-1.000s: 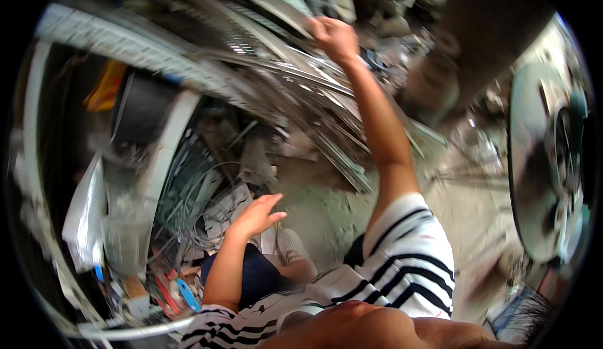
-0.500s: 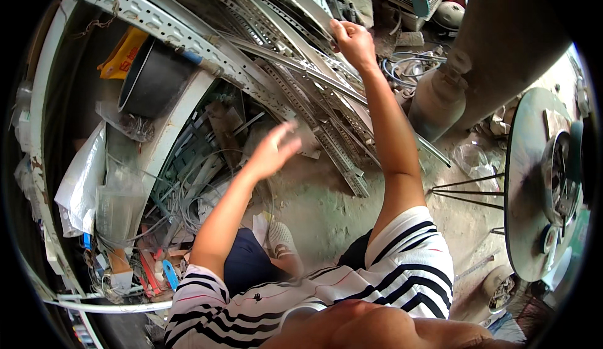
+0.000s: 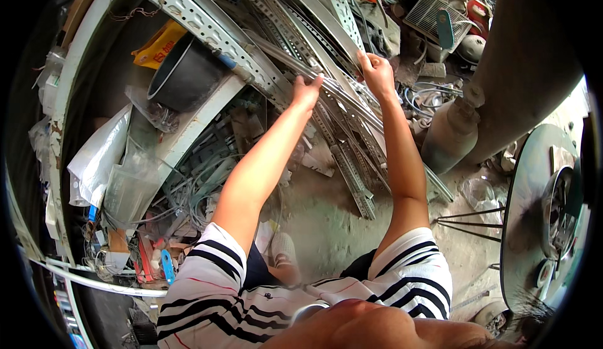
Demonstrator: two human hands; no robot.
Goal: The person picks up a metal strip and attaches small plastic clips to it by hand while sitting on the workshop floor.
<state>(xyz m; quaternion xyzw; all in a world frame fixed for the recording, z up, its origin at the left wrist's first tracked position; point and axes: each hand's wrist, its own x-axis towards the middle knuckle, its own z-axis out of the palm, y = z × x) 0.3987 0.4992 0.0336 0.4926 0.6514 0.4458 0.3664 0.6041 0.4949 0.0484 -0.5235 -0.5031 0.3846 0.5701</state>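
Note:
My right hand (image 3: pixel 377 76) is closed round a long, pale grey metal strip (image 3: pixel 330 24), which slants down from the upper edge. Lower and to the left, my left hand (image 3: pixel 305 93) has its fingers curled at a shiny metal tube (image 3: pixel 352 101) lying across the heap; the fingers partly hide the contact. Around both hands lie several perforated metal channels (image 3: pixel 342 161), piled at a slant with their near ends on the floor. A wider slotted beam (image 3: pixel 201 32) crosses at the upper left.
A black bucket (image 3: pixel 191 76) and a yellow package (image 3: pixel 157 44) sit on the left shelving. Tangled cables and scraps (image 3: pixel 201 186) fill the space below. On the right stand a gas cylinder (image 3: pixel 449 132) and a round table (image 3: pixel 531 223) on thin legs. A wire grille (image 3: pixel 436 22) lies at the back.
My left hand has moved up and right, from open in the air to the metal tube. My right hand stays on the strip, now a little lower and further right in view.

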